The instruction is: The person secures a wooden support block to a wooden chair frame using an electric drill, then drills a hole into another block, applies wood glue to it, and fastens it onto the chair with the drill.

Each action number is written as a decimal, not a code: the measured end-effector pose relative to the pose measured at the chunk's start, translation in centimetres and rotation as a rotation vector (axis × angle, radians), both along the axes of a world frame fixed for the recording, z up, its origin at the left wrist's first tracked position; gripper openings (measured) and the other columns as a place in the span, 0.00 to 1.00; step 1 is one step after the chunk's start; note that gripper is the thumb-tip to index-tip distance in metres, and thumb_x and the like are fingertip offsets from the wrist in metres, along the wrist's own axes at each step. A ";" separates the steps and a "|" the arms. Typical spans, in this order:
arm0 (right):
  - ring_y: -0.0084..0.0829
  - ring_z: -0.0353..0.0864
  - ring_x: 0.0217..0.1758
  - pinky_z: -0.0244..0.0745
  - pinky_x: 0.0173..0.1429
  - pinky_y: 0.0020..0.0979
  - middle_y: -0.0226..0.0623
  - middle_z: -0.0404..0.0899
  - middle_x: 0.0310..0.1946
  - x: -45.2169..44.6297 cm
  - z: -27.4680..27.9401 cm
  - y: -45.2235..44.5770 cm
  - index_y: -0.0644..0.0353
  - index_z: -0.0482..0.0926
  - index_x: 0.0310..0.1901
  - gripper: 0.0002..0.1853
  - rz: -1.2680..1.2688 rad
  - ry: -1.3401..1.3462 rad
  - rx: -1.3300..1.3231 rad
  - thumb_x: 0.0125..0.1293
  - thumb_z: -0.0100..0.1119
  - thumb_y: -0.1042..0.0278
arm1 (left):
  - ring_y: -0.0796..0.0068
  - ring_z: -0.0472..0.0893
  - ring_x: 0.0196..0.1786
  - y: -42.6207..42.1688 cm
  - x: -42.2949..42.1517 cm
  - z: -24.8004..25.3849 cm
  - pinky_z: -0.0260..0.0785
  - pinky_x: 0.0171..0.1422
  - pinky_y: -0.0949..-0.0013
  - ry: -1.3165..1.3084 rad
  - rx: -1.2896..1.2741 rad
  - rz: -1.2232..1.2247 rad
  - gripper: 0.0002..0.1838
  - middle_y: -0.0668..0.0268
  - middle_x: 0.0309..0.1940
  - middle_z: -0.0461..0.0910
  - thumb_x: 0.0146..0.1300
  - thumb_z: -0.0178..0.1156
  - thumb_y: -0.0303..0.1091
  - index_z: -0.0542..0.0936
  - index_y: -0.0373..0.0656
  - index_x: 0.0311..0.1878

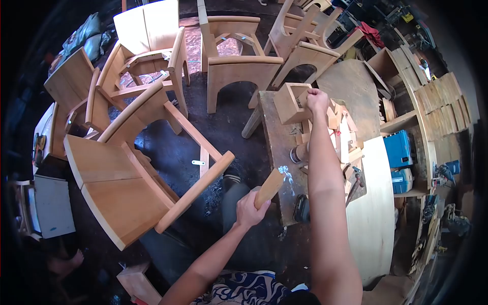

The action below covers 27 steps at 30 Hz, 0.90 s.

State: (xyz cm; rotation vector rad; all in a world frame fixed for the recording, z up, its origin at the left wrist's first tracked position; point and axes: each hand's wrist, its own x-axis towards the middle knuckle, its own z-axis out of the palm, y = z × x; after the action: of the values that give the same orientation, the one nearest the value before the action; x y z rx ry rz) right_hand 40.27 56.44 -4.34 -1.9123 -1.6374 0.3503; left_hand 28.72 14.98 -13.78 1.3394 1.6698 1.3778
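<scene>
My left hand (251, 208) is closed round a short, flat wooden strip (269, 188), its free end pointing up and right toward the workbench. Past that end, a pale whitish smear (287, 175) marks the bench surface. At the far end of the bench, my right hand (317, 100) is at the open side of a wooden box (288, 108). Its fingers are curled together at the box's edge, and whatever they hold is hidden. Small dark bits show inside the box. An unfinished wooden chair frame (122, 203) stands just left of my left hand.
The workbench (274, 147) carries wood offcuts (351, 124), a round tin (300, 152) and a hammer (354, 185). Several more wooden chairs (244, 61) stand ahead and left. Shelving on the right holds a blue case (398, 149). A bare foot (76, 258) shows at lower left.
</scene>
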 end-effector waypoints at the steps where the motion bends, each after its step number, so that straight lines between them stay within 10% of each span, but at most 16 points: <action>1: 0.43 0.88 0.53 0.79 0.62 0.38 0.46 0.88 0.45 0.0 -0.9 1.3 0.49 0.90 0.46 0.17 0.030 -0.054 -0.050 0.56 0.61 0.70 | 0.49 0.86 0.41 0.4 0.0 -0.1 0.79 0.47 0.56 0.006 -0.009 0.010 0.18 0.52 0.41 0.86 0.59 0.71 0.39 0.80 0.39 0.46; 14: 0.38 0.87 0.46 0.80 0.50 0.40 0.44 0.89 0.46 2.2 -10.6 11.1 0.51 0.84 0.60 0.25 0.485 -0.401 -0.485 0.58 0.69 0.61 | 0.48 0.87 0.49 1.9 -0.7 -1.2 0.80 0.54 0.58 -0.100 0.084 0.036 0.20 0.47 0.50 0.85 0.54 0.73 0.33 0.80 0.35 0.47; 27: 0.48 0.86 0.55 0.79 0.60 0.44 0.51 0.86 0.50 0.7 -8.5 9.6 0.49 0.90 0.45 0.13 0.394 -0.488 -0.435 0.60 0.63 0.62 | 0.49 0.88 0.49 1.8 -1.3 -0.8 0.79 0.54 0.60 -0.073 0.091 0.048 0.21 0.47 0.50 0.85 0.55 0.73 0.33 0.80 0.32 0.49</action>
State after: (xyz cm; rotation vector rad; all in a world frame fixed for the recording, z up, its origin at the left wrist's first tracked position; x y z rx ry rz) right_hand 40.93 66.08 -12.87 -2.0870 -2.4401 0.4493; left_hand 27.43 16.77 -14.61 1.2896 1.6181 1.5284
